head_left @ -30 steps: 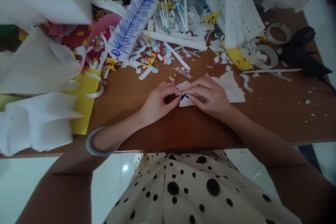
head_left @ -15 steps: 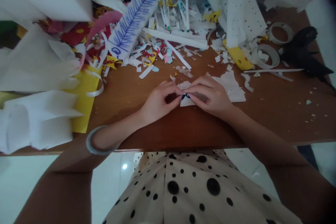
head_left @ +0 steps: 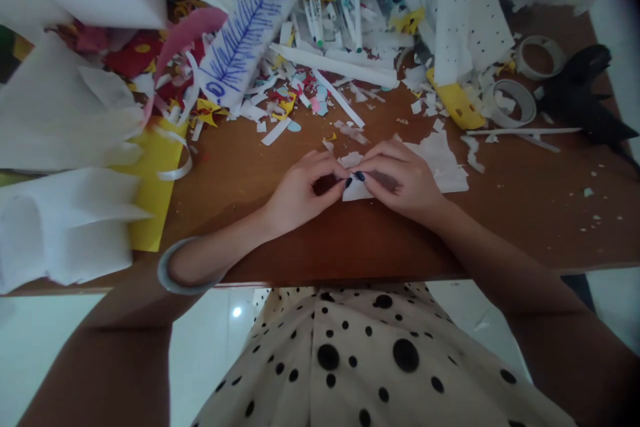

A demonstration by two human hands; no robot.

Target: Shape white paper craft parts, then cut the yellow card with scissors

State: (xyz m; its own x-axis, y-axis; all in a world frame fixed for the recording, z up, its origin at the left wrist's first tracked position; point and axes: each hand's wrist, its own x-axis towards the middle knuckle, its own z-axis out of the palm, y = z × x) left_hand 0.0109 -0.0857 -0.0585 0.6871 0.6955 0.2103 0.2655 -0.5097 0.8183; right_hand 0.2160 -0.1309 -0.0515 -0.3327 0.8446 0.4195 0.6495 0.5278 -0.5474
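My left hand (head_left: 305, 190) and my right hand (head_left: 407, 177) meet over the table, each in a pinch. Their dark-nailed thumbs and forefingers nearly touch, and whatever lies between the tips is too small to make out. Directly beneath the fingers lies torn white paper (head_left: 356, 192). A wider torn white piece (head_left: 445, 163) shows beyond my right hand; whether the two are one sheet is hidden by the hand.
Paper scraps (head_left: 320, 97) litter the table's far half, around a white feather shape with blue lines (head_left: 250, 33) and several pens (head_left: 316, 13). Tape rolls (head_left: 513, 105) and a black object (head_left: 583, 97) lie right. White sheets (head_left: 65, 227) cover yellow paper (head_left: 155, 207) at left.
My thumb tips have drawn slightly apart, while both hands stay pinched at the same spot. The view has shifted a little, so the left-side items sit farther left and higher.
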